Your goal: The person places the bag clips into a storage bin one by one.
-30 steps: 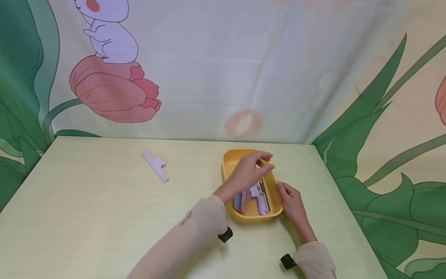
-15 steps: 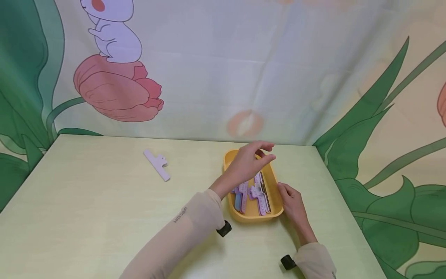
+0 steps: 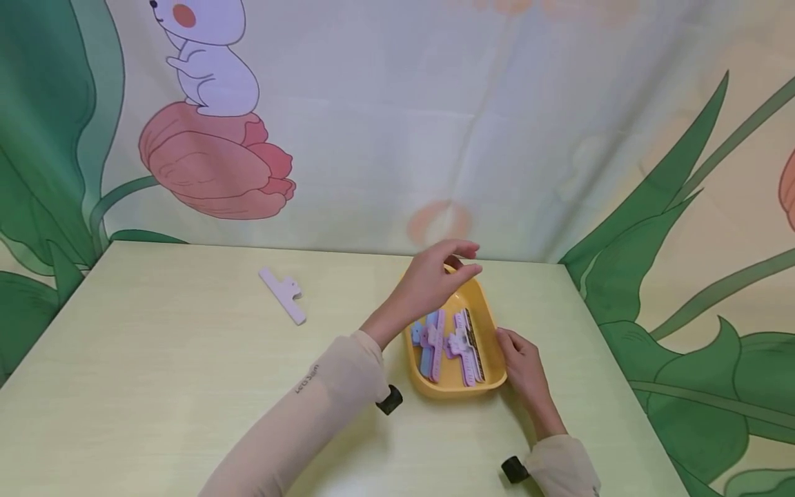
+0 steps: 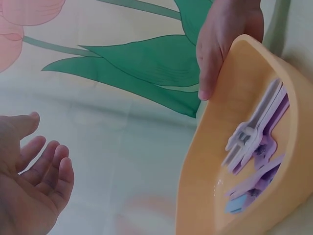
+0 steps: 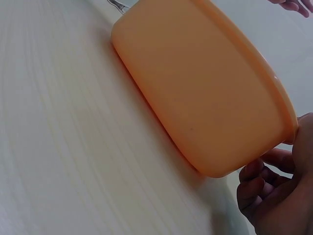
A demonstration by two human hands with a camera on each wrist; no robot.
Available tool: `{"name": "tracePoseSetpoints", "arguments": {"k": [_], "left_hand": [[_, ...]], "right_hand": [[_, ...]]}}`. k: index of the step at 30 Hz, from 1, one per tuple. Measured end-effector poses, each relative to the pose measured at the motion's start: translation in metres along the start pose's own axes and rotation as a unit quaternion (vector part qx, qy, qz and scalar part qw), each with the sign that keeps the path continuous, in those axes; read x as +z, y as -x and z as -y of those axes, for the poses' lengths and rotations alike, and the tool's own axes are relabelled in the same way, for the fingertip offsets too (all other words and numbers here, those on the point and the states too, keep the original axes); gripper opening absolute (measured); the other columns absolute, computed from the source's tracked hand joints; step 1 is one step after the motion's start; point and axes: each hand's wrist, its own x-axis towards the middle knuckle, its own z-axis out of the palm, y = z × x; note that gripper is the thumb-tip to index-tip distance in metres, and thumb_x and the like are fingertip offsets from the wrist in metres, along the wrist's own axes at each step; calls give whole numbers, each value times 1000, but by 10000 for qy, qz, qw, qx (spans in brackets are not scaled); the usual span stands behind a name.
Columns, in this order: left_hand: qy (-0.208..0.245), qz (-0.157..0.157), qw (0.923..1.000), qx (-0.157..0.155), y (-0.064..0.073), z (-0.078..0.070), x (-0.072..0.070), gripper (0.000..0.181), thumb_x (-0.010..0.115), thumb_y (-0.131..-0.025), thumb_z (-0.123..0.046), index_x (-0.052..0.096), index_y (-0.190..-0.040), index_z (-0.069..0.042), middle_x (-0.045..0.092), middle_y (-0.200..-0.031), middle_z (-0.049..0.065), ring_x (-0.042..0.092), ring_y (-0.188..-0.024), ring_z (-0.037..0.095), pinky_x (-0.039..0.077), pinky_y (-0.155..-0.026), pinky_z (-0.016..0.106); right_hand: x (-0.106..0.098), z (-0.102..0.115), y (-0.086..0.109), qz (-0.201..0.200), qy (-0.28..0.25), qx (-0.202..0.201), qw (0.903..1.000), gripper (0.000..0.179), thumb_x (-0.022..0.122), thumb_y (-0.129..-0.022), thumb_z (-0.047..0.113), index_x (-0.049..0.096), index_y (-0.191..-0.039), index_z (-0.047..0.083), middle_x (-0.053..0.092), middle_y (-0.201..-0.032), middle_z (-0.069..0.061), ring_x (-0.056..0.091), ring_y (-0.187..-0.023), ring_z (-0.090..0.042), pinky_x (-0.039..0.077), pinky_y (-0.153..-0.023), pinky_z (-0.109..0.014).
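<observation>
My left hand point(image 3: 428, 283) hovers over the far left part of a yellow plastic bin point(image 3: 456, 393), thumb and fingers apart with nothing between them. In the left wrist view the loosely bent fingers point(image 4: 51, 169) show well away from the bin wall. My right hand point(image 3: 524, 362) holds the bin at its right side, thumb at the rim and bent fingers against the outside. Inside lie several bag clips: a purple clip point(image 3: 436, 348) beside a blue clip point(image 3: 417, 335) on the left, and pale purple clips point(image 3: 462, 345) on the right.
A single lilac clip point(image 3: 282, 297) lies on the pale wooden table point(image 3: 155, 359), well left of the bin. Behind the table's back edge hangs a cloth point(image 3: 354, 138) printed with a white animal, tulips and green leaves.
My left hand has drawn back up and to the left, uncovering more of the clips in the bin. The right hand keeps its hold on the bin.
</observation>
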Motion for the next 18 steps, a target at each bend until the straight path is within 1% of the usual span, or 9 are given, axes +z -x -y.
{"name": "tracePoseSetpoints", "arguments": {"k": [3,6,9,17,18], "left_hand": [[-9,-49,10000,-6,2,2,-4,39,68,-102,-24,63,-138,-10,66,-131,4,64,-106,17,55,-85,27],[-14,-96,9999,-45,5,5,-9,39,68,-102,-24,63,-138,-10,67,-130,4,64,-106,17,56,-84,28],[-54,-159,9998,-83,7,8,-14,39,68,-102,-25,63,-138,-10,67,-129,4,64,-105,18,56,-83,28],[-84,-261,9994,-223,13,12,-28,41,69,-102,-26,63,-139,-11,67,-129,6,63,-106,17,56,-85,31],[-94,-275,9993,-238,14,13,-29,40,69,-102,-26,63,-139,-11,67,-128,5,63,-106,17,56,-85,32]], "right_hand": [[1,1,0,9,-13,-6,10000,52,50,-109,44,65,-137,2,64,-134,-18,59,-111,-24,47,-83,-14],[1,1,0,22,23,16,10000,53,49,-109,44,65,-138,2,64,-135,-18,58,-112,-24,48,-85,-16],[1,1,1,52,57,46,10000,55,49,-109,46,64,-139,3,63,-137,-17,58,-114,-24,49,-89,-19],[1,2,0,87,124,89,9998,56,47,-109,47,61,-142,4,61,-142,-16,58,-119,-24,49,-101,-33],[1,2,0,89,124,77,9999,56,47,-109,47,61,-142,4,60,-142,-17,58,-119,-24,49,-101,-32]]}}
